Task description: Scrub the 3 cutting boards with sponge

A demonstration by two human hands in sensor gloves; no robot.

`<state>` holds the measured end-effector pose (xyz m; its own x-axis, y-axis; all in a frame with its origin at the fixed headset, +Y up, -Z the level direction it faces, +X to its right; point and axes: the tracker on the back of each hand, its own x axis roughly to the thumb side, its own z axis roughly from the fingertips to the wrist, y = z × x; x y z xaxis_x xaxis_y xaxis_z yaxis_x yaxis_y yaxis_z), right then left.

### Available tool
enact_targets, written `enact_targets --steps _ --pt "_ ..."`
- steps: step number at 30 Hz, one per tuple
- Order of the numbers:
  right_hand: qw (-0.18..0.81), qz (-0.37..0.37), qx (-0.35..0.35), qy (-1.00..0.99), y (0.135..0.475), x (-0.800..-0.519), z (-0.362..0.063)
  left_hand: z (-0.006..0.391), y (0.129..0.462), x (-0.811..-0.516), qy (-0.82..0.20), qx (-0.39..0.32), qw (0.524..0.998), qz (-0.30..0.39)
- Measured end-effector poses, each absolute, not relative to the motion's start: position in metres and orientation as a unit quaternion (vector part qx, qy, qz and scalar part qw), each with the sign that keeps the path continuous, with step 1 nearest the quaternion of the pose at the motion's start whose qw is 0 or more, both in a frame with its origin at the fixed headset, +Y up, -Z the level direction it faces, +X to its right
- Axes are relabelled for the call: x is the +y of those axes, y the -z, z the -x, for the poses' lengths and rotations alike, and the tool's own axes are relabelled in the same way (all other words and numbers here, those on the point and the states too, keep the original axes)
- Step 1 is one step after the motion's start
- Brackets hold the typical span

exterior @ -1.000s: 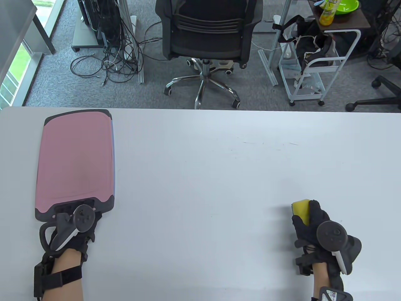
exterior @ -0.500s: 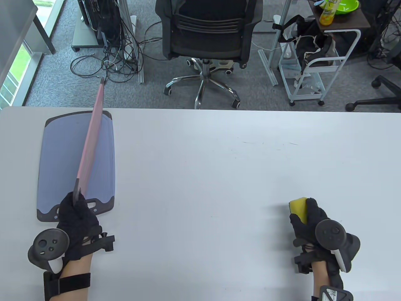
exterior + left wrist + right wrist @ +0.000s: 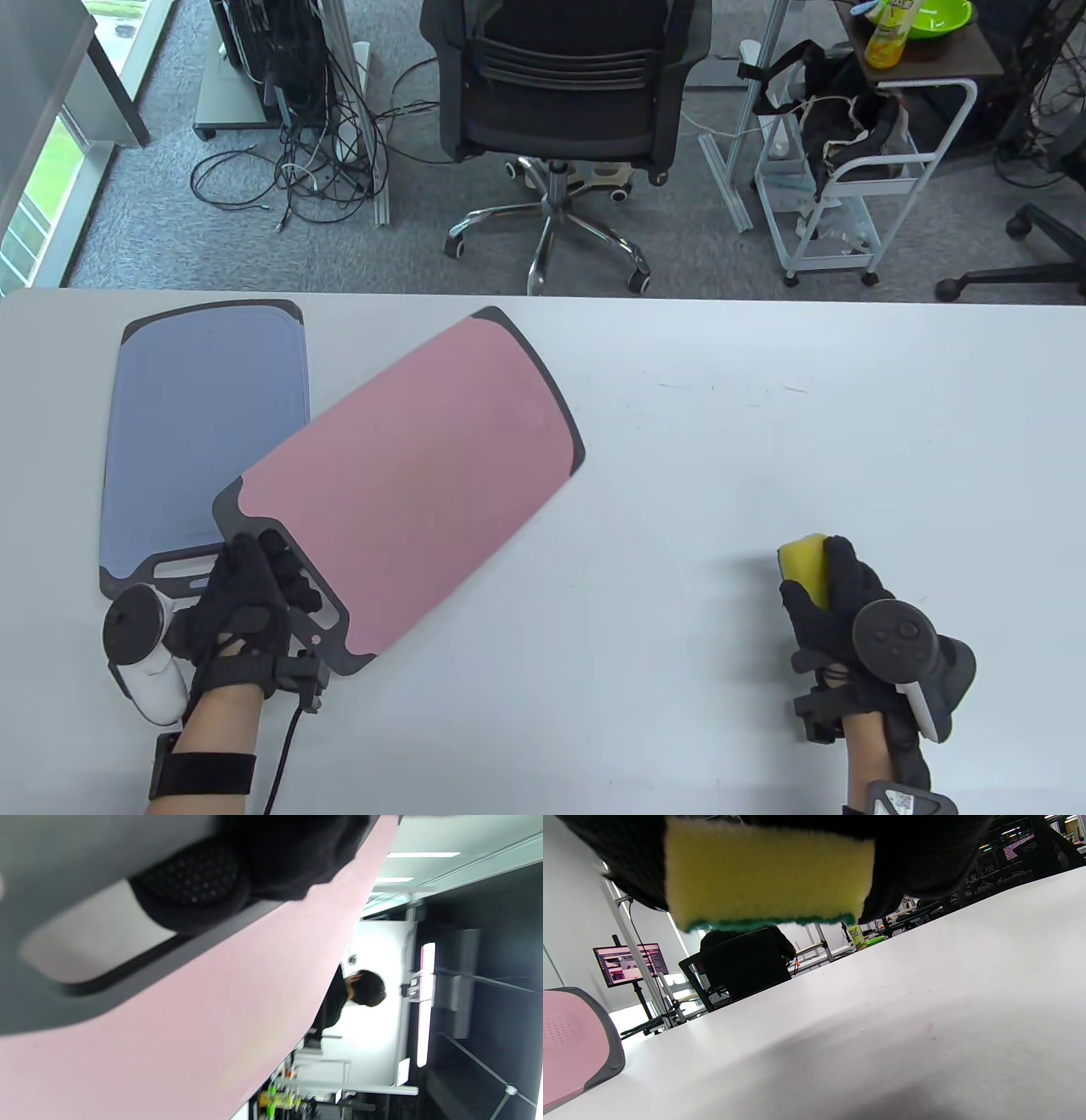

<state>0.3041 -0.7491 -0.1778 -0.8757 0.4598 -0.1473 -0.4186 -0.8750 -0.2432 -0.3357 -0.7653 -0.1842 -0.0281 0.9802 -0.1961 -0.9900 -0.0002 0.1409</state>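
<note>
— Left fingers (image 3: pixel 280 564)?
— Curled through the grey handle slot of the pink board (image 3: pixel 407 475), clamped tight; in the left wrist view, a black fingertip (image 3: pixel 191 887) pressed on the slot's rim.

— And the left hand (image 3: pixel 242 615) itself?
— Lower left of the table view, palm up, tracker (image 3: pixel 140 649) swung out to its left side.

— Pink board flat?
— Lifted and tilted, running diagonally from the hand toward upper centre; near corner overlapping the blue board (image 3: pixel 204 433). Touching the table or not at the far end: cannot tell.

— Blue board?
— Flat on the table (image 3: pixel 721 441), left side of the frame, handle end toward the bottom edge, just beside the left hand. No third board in sight.

— Right fingers (image 3: pixel 844 564)?
— Wrapped over the sponge (image 3: pixel 806 560), thumb at its left side, firm hold. Yellow foam on top, green scrub layer underneath, plain in the right wrist view (image 3: pixel 768 878).

— Right hand (image 3: pixel 840 615)?
— Lower right of the table view, well apart from both boards. Sponge held just off the tabletop, with a gap under it in the right wrist view.

— Beyond the table?
— Black office chair (image 3: pixel 564 85) top centre, cables (image 3: pixel 314 161) upper left, white cart (image 3: pixel 857 178) upper right.
</note>
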Motion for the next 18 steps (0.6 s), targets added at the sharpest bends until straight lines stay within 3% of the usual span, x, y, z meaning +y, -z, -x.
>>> enact_targets --steps 4,7,13,18 --pt "0.232 0.093 -0.106 -0.962 0.176 -0.748 -0.301 0.330 0.191 -0.784 -0.695 0.141 0.691 0.139" --pt "0.237 0.082 -0.104 -0.963 0.175 -0.747 -0.297 0.323 0.199 -0.796 -0.656 0.137 0.712 0.210" --pt "0.229 0.037 -0.084 -0.969 0.178 -0.750 -0.276 0.282 0.214 -0.815 -0.578 0.101 0.754 0.296" --pt "0.236 -0.001 -0.053 -0.970 0.186 -0.755 -0.244 0.247 0.227 -0.827 -0.554 0.082 0.760 0.329"
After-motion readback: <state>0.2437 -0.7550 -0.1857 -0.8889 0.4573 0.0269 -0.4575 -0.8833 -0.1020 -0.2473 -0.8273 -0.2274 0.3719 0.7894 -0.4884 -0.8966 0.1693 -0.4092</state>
